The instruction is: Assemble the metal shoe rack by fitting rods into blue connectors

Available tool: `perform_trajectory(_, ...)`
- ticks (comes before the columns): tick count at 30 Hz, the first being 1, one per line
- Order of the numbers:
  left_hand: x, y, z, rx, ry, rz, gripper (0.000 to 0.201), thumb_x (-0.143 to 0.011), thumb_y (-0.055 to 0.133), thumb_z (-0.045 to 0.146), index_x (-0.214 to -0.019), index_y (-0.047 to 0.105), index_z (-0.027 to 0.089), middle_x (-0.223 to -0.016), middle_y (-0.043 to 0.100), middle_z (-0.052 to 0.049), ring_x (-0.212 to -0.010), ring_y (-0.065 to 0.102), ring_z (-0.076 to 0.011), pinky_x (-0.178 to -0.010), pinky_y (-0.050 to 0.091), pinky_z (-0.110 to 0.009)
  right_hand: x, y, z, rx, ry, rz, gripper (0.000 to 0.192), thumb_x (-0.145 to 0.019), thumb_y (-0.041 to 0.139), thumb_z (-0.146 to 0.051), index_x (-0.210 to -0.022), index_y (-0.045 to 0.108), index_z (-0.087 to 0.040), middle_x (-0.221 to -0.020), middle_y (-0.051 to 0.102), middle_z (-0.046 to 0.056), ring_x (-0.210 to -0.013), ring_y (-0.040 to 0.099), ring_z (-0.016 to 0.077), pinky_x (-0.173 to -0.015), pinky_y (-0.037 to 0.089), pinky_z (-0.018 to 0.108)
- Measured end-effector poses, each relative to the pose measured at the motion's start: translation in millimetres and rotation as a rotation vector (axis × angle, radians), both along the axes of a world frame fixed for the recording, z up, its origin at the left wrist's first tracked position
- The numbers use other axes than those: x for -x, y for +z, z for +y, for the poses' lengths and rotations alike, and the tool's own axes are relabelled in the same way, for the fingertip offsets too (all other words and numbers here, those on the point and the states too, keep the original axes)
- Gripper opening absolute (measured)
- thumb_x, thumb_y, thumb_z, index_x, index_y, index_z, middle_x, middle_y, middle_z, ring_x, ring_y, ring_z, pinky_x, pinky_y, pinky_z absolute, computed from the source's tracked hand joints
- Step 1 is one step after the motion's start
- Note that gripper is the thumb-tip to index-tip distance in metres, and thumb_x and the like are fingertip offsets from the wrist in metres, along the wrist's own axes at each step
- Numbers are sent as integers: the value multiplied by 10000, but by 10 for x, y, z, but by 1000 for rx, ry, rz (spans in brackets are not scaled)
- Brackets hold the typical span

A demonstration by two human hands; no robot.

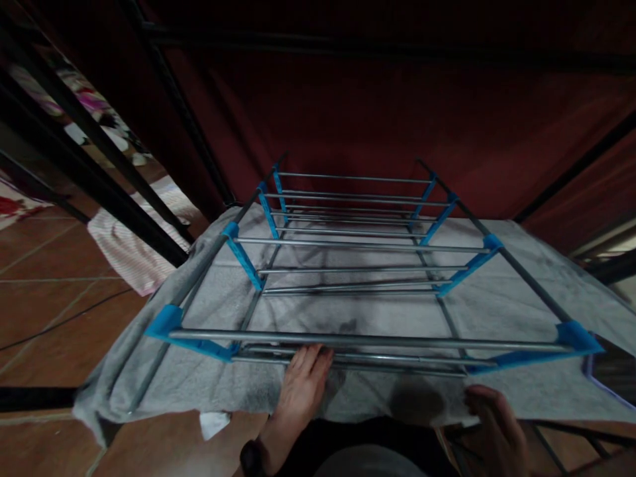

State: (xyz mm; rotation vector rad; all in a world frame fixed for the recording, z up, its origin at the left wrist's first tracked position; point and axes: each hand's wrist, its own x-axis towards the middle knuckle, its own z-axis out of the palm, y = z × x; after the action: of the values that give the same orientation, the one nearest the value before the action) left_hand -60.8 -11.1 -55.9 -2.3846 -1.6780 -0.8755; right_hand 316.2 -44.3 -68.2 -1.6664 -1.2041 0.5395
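The left hand (304,384) lies flat, fingers extended onto the grey cloth (209,371) beneath the metal rack's (368,341) near rails. The right hand (494,430) curls loosely at the cloth's near edge, gripping nothing visibly.

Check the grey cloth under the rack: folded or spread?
Spread. The grey cloth lies flat beneath the rack, reaching past it on both sides.

Floor (54,311): brown tiles with pale joints, seen at left and along the lower edge.
Cloth (209,371): a grey sheet is spread over the floor, its near edge rumpled.
Rack (358,291): a metal frame with blue joints is stood on the cloth.
Towel (129,248): a pink-striped piece is laid on the tiles, left of the cloth.
Cable (59,322): a thin dark line is run across the tiles.
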Motion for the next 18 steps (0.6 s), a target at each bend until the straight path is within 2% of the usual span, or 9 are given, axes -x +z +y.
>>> perform_trajectory(3, 245, 37, 67, -19, 175, -258, 273, -971, 535, 203, -1207, 666, 245, -1293, 642, -99, -1196, 612, -252, -1018, 542, -415, 475, 127, 131, -24, 283, -76, 239, -939, 577, -437, -905, 705, -239, -920, 703, 59, -862, 680, 228, -740, 584, 317)
perform_trajectory(5, 408, 68, 177, -22, 304, -466, 264, -968, 537, 245, -1199, 663, 251, -1338, 596, -108, -1253, 574, -273, -1045, 525, -456, 833, 249, 384, -70, 454, -133, 231, -986, 522, -375, -951, 720, -260, -973, 717, 59, -944, 690, 226, -819, 587, 333)
perform_trajectory(9, 726, 65, 521, -68, 533, -829, 343, -903, 597, 313, -1235, 624, 231, -1291, 584, -129, -1221, 572, -293, -984, 552, -460, 1495, 509, 1026, -214, 747, -213, 269, -1008, 448, -242, -1114, 693, -276, -1166, 681, 70, -1120, 657, 206, -973, 553, 357)
perform_trajectory(11, 873, 34, 748, -86, 640, -885, 453, -856, 628, 286, -1297, 576, 198, -1329, 558, -163, -1240, 561, -307, -1015, 532, -482, 1767, 596, 1341, -282, 789, -282, 313, -1003, 415, -189, -1165, 671, -268, -1263, 642, 77, -1172, 631, 194, -1012, 534, 364)
perform_trajectory(14, 1065, 15, 1137, -107, 762, -882, 621, -792, 639, 187, -1390, 480, 137, -1411, 501, -220, -1340, 495, -342, -1128, 428, -557, 2091, 641, 1755, -374, 805, -458, 343, -979, 412, -151, -1210, 653, -232, -1339, 612, 93, -1218, 589, 221, -1055, 495, 423)
perform_trajectory(18, 1273, 85, 1593, -141, 758, -897, 650, -761, 611, 106, -1391, 448, 112, -1464, 476, -239, -1445, 395, -340, -1229, 289, -544, 2334, 633, 2120, -332, 763, -671, 387, -964, 427, -136, -1296, 620, -180, -1409, 574, 131, -1260, 536, 264, -1073, 440, 465)
